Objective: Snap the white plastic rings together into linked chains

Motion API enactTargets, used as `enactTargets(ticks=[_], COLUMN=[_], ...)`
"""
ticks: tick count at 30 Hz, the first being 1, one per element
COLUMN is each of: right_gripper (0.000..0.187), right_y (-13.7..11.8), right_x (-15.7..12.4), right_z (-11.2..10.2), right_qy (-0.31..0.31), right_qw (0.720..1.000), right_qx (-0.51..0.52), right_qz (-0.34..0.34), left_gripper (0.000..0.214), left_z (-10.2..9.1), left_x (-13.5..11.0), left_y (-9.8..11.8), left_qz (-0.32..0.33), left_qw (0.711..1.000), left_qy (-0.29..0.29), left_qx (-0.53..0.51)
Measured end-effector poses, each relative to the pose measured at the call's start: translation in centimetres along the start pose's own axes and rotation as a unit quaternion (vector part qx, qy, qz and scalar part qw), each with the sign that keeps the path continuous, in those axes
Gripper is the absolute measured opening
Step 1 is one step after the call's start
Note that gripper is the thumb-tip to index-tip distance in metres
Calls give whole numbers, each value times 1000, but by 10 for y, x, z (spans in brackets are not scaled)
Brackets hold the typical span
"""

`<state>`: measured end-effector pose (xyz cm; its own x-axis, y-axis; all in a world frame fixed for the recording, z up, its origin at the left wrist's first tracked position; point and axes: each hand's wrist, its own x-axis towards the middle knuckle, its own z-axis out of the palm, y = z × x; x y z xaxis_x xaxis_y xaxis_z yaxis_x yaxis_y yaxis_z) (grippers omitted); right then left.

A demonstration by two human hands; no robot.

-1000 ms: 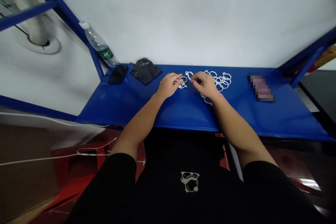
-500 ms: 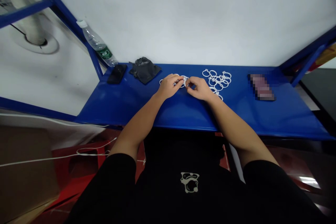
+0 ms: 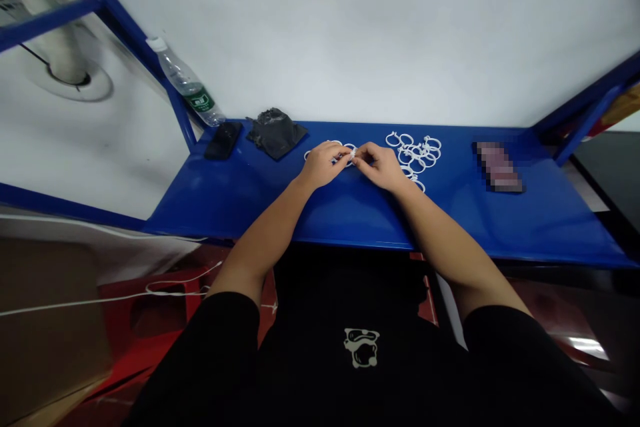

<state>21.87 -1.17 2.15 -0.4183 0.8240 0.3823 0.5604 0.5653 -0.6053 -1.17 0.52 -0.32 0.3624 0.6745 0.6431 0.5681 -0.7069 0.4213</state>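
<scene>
- The head view shows the left hand [image 3: 324, 164] and the right hand [image 3: 381, 167] meeting over the blue steel shelf [image 3: 240, 203]; their fingertips close on a small white plastic ring [image 3: 353, 155], apparently pinching it from both sides, though the fingers hide how it sits;
- Loose white rings [image 3: 336, 145] lie just under the left hand; a tangled cluster of white rings [image 3: 416, 155] lies beside the right hand;
- Further left stand a black phone [image 3: 223, 141], a crumpled black bag [image 3: 275, 133] and a water bottle [image 3: 186, 83] leaning on the frame; far right lies a pixelated flat object [image 3: 499, 167];
- A slipped pinch could flick the ring across the smooth paint, perhaps over the edge;
- Rings that are caught together could lift as one; a careless right wrist could drag the cluster apart.
</scene>
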Motion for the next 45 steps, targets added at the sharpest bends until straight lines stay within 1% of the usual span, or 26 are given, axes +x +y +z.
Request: enactTargets(ticks=[2, 5, 8, 12, 15, 20, 24, 29, 31, 33, 35, 37, 39, 41, 43, 45], right_gripper=[35, 37, 35, 34, 35, 32, 32, 36, 37, 38, 38, 37, 39, 46, 52, 57], right_y=[1, 2, 3, 2, -1, -4, -4, -2, 1, 9, 20, 34, 46, 55, 59, 59], right_x=[-1, -1, -1, -1, -2, -3, -3, 0, 4, 7, 9, 10, 9, 7, 7, 7], right_z=[1, 2, 1, -1, -1, 0, 1, 0, -6, -13, -20, -23, -23, -19, -15, -13], right_qy=[12, 12, -2, -5, -2, 11, 1, -9, -5, 13, 32, 34, 29, 17, 6, 3], right_qw=[1000, 1000, 1000, 1000, 999, 999, 999, 998, 996, 989, 978, 963, 947, 936, 933, 939], right_qx=[7, -7, -21, -14, -23, -26, -39, -56, -83, -129, -184, -238, -281, -306, -309, -295], right_qz=[12, 24, 22, 11, 22, 29, 31, 38, 43, 64, 95, 124, 154, 176, 182, 176], left_gripper=[12, 12, 13, 16, 20, 22, 24, 26, 25, 22, 19, 18, 17, 16, 15, 12], left_z=[1, 1, 2, 2, 0, 1, 2, 0, -1, -1, -2, -1, -1, 0, 0, 1], left_x=[0, 0, -1, -2, -2, -2, -1, 0, 1, 1, 0, 0, -1, -1, 0, 0], left_y=[-1, -2, -2, -1, 0, 0, 1, 1, -3, -9, -17, -24, -27, -27, -25, -21], left_qz=[-1, 5, 8, 15, 19, 22, 29, 11, -9, -32, -52, -62, -69, -73, -75, -77], left_qw=[1000, 1000, 1000, 1000, 999, 999, 999, 999, 998, 997, 996, 995, 994, 993, 993, 993], left_qy=[-1, -1, -7, -18, -26, -24, -18, -18, -1, 22, 46, 59, 67, 74, 78, 77], left_qx=[3, 7, 8, 11, 17, 15, 22, 43, 56, 61, 59, 58, 57, 56, 55, 52])
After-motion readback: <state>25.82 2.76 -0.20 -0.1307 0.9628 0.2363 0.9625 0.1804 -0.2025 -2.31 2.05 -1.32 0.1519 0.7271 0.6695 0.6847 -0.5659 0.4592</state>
